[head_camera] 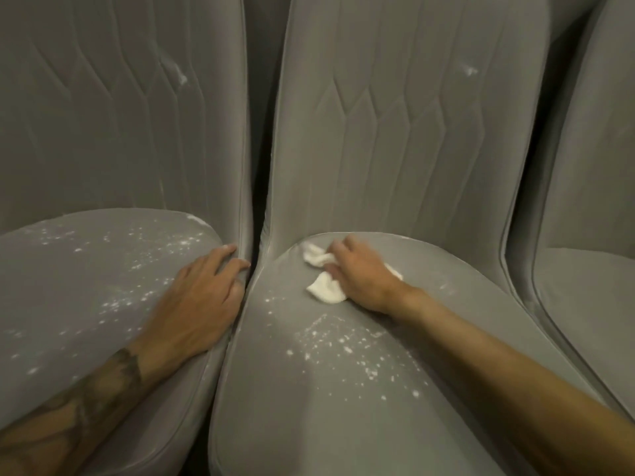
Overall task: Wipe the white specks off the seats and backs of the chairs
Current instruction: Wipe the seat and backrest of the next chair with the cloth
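Chairs: grey, padded, side by side.
White specks: across left seat and front of middle seat.
Left hand: flat, fingers straight, on left seat.
Right hand: clutching white cloth at middle seat's rear.

rest | dark gap | narrow, upright | perhaps just shadow

Three grey upholstered chairs, side by side: left chair and middle chair, whose backs we see stitched in zigzag channels, and right chair. Narrow dark gaps separate them; lighting dim.
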`<action>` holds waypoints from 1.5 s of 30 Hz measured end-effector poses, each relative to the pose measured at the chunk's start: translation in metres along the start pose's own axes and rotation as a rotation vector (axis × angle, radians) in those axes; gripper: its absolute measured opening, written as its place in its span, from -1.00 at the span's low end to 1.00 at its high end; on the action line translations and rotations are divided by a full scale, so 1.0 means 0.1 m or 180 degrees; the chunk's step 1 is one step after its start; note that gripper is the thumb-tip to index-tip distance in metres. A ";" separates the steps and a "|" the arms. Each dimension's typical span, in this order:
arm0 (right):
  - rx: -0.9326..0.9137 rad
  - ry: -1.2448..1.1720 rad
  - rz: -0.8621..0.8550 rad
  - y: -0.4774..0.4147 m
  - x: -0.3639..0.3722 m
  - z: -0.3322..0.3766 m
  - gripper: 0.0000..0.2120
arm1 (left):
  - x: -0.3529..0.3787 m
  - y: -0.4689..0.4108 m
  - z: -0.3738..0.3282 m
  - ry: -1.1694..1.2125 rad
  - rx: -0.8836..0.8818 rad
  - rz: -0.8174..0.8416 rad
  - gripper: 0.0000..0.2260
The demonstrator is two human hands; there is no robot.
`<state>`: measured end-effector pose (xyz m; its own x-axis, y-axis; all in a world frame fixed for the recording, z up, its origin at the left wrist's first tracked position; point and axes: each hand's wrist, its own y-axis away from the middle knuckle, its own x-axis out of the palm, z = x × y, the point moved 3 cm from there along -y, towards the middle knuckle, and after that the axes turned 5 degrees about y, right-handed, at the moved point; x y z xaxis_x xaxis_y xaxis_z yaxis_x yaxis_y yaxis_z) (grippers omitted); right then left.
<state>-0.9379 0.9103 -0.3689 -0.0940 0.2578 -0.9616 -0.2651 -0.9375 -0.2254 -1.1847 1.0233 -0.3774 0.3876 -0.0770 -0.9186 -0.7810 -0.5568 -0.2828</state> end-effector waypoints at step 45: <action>0.1780 0.0468 -0.0046 0.55 -0.42 -1.25 -0.70 | 0.07 -0.04 0.08 0.0044 0.0046 -0.0098 -0.52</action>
<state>-0.8284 0.8186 -0.3609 0.0371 0.1969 -0.9797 -0.7359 -0.6579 -0.1601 -1.1824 1.0314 -0.3847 0.4183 -0.0714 -0.9055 -0.7755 -0.5471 -0.3150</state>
